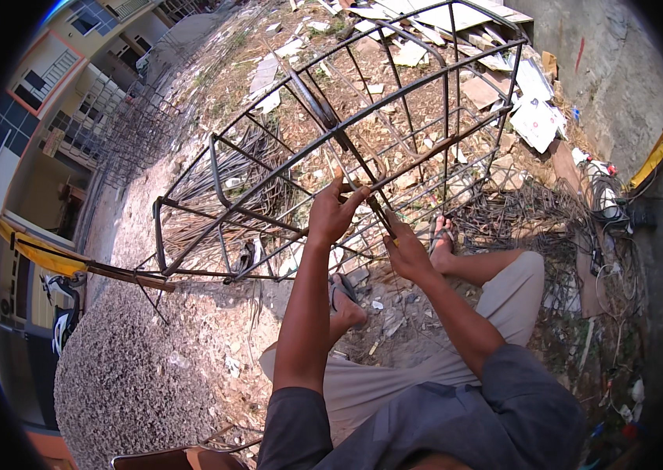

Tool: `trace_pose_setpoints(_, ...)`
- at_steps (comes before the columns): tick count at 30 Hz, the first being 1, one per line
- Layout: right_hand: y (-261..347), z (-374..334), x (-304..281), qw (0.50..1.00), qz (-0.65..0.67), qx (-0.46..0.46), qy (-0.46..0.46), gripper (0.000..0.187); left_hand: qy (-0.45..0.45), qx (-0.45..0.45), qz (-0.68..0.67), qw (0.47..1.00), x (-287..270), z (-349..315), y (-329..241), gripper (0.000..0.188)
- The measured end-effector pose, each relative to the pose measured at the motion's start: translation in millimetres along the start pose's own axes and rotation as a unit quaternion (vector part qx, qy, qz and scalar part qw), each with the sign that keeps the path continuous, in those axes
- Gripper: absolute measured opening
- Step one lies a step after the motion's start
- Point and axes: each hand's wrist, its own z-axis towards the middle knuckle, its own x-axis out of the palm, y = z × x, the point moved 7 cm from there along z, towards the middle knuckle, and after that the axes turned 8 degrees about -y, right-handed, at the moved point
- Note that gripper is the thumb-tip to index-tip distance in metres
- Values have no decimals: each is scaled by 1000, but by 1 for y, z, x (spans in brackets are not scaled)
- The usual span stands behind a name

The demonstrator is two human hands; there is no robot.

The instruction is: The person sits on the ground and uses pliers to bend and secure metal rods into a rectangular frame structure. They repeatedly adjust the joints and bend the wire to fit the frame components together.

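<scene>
A long cage of dark steel rebar (269, 188) stretches in front of me from lower left to upper right, with bent stirrups joining its long bars. My left hand (331, 211) is at the cage's near side, fingers closed in a pinch beside a rusty bar. What it pinches is too small to make out. Just right of it and lower, my right hand (408, 251) is closed around the lower end of dark, slim bars or handles (379, 210). Its fingers hide that end, so the kind cannot be told. A thicker dark bar (312, 98) slants across the cage's top above my hands.
Loose rebar (245, 168) lies beneath the cage, and tangled thin rods (519, 215) lie to the right. A gravel heap (132, 368) rises at lower left. Broken boards (535, 117) lean near a concrete wall (606, 63). Yellow cloth (45, 247) hangs on a wooden pole at left.
</scene>
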Motion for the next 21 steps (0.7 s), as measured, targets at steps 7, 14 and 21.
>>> trace_pose_setpoints(7, 17, 8, -3, 997, -81, -7, -13, 58, 9, -11, -25, 1000, -3, -1, 0, 83)
trace_pose_setpoints(14, 0, 8, 7, 996, -25, -34, -76, 47, -3, -27, -36, 999, -1, -1, -3, 69)
trace_pose_setpoints(21, -1, -2, 22, 964, 200, 136, 112, 38, 3, -15, -33, 999, -3, -4, 1, 52)
